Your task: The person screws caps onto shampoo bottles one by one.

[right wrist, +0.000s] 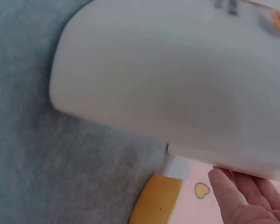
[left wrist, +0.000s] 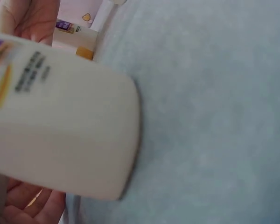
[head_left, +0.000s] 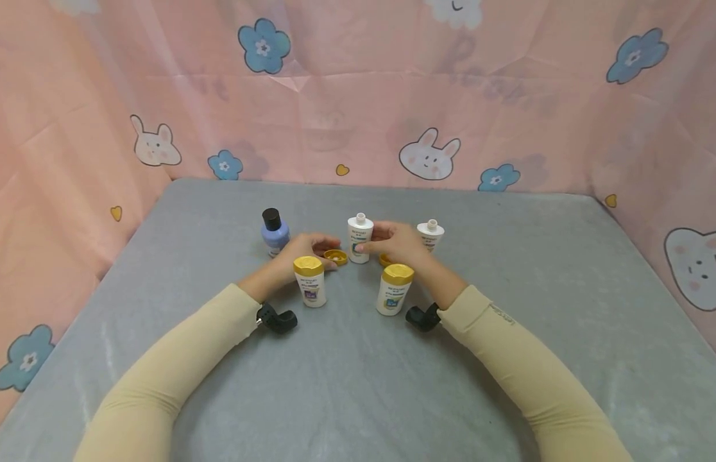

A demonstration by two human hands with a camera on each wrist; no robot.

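Head view: the right hand (head_left: 401,242) is gripping a smooth, white bottle (head_left: 358,235), upright between both hands.
The left hand (head_left: 303,251) is curving around a shiny, oval gold cap (head_left: 336,258); I cannot tell if it is pinching it.

Middle bottle (head_left: 360,239) between two caps (head_left: 335,257)

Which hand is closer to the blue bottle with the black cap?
The left hand. It is just to the right of the blue bottle; the right hand is farther off to the right, holding an uncapped white bottle.
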